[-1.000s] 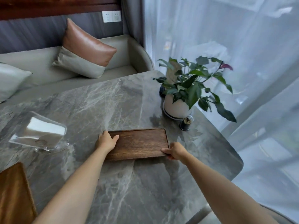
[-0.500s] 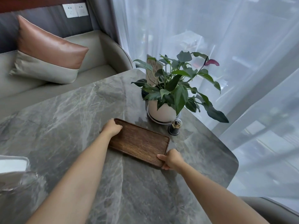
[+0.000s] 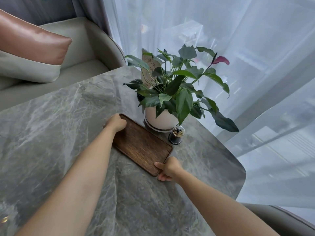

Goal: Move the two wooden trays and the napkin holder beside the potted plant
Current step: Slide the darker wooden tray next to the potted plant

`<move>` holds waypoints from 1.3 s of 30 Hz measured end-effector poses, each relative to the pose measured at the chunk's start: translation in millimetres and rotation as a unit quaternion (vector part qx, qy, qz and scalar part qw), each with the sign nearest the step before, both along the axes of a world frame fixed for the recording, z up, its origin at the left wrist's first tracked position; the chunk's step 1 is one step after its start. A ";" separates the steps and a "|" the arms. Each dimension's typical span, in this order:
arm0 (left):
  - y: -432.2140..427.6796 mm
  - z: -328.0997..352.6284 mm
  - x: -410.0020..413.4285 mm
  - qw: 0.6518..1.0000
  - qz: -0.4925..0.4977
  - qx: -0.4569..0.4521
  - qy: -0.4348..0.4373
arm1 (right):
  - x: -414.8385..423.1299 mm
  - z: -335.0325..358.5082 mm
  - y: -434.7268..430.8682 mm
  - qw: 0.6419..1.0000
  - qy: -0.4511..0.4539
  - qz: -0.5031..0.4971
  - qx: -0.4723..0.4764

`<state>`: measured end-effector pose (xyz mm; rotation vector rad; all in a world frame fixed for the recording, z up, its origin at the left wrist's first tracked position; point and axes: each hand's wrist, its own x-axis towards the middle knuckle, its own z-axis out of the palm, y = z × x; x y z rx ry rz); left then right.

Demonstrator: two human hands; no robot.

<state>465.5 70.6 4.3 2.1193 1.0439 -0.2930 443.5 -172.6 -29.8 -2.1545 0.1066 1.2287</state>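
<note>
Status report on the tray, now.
Left hand and right hand grip opposite ends of the wooden tray. Tray flat on the table, beside the potted plant. Toothpick jar close by its far edge.

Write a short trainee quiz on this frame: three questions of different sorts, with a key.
1. True or false: both hands hold the wooden tray.
2. Multiple choice: what stands between the tray's far corner and the table edge, beside the white pot? A) a glass cup B) a small toothpick jar C) a napkin holder
3. Short answer: which end of the tray does the left hand hold, the one nearer the plant or nearer the person?

Key
1. True; the right hand grips the near corner.
2. B, the toothpick jar.
3. The end nearer the plant.
</note>
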 end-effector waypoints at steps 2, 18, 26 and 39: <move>0.5 -1.8 3.9 1.000 -0.008 0.005 -0.001 | 0.3 1.0 2.0 1.000 0.003 0.002 0.000; -5.9 -8.0 25.0 0.990 -0.094 0.090 0.047 | 0.6 20.0 5.8 0.999 0.023 -0.005 -0.023; -6.2 -11.7 31.9 0.986 -0.119 0.105 0.040 | -1.1 22.6 11.4 0.999 0.033 0.003 -0.040; -8.6 -19.7 -28.6 0.962 -0.175 0.207 0.028 | -12.0 51.8 16.3 0.974 -0.155 0.117 -0.116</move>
